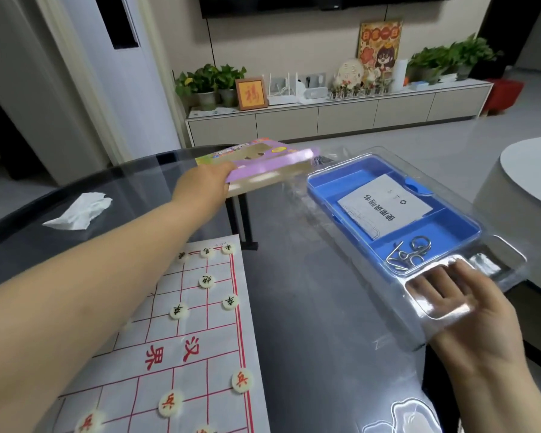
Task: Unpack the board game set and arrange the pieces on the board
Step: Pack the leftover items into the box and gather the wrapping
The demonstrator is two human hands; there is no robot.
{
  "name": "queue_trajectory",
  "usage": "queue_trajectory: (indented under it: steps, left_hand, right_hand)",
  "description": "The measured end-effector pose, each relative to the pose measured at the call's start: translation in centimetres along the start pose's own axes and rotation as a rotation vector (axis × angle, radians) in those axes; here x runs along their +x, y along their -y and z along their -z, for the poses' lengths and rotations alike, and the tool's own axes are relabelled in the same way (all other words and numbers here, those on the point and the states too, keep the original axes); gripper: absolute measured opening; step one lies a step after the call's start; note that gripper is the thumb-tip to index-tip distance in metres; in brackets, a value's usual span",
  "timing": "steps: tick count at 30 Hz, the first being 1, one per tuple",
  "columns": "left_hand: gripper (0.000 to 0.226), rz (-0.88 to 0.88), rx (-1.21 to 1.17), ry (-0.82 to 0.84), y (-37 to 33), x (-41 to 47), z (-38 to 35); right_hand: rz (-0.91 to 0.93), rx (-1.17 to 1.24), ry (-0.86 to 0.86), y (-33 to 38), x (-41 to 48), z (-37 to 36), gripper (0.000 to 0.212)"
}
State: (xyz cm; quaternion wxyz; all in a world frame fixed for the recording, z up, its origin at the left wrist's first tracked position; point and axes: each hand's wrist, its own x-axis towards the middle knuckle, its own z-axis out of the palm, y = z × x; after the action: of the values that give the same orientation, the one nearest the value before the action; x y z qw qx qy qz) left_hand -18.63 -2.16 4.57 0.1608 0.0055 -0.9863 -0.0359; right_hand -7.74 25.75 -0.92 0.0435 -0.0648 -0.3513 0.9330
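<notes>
The table top (310, 307) is dark glass, smooth and glossy, with reflections. The outer tray (509, 260) is clear, shiny moulded plastic; the inner tray (450, 232) is blue plastic with a satin finish. The puzzle rings (411, 250) are bright polished metal wire. The instruction sheet (384, 204) and game board (181, 348) are matt white paper. The box (263, 165) is printed cardboard. The tissue (78, 210) is soft and crumpled.

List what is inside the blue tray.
The blue tray holds a folded instruction sheet and metal ring puzzles under a clear plastic cover. Anything beneath the sheet is hidden.
</notes>
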Motion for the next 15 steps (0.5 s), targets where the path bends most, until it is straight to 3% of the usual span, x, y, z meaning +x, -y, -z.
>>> queue_trajectory:
  steps: [3, 6, 12, 14, 15]
  left_hand:
    - [0.036, 0.0, -0.015, -0.057, -0.2, 0.5, 2.0]
    - [0.034, -0.016, -0.03, -0.12, -0.8, 0.5, 4.4]
    - [0.032, -0.135, -0.043, -0.205, -3.6, -1.4, 8.7]
    - [0.035, -0.152, -0.043, -0.206, -4.7, -2.7, 9.0]
    - [0.037, -0.169, -0.045, -0.192, -5.4, -3.6, 9.0]
  right_hand:
    - [0.035, 0.015, 0.028, 0.4, -0.3, 0.0, 0.05]
    - [0.056, 0.044, 0.083, 1.1, -0.8, -0.2, 0.02]
    - [0.056, 0.052, 0.093, 2.8, -3.8, 0.4, 0.03]
    - [0.043, 0.023, 0.105, 3.2, -5.2, 0.8, 0.017]
    - [0.055, 0.013, 0.078, 3.4, -6.0, 1.3, 0.03]
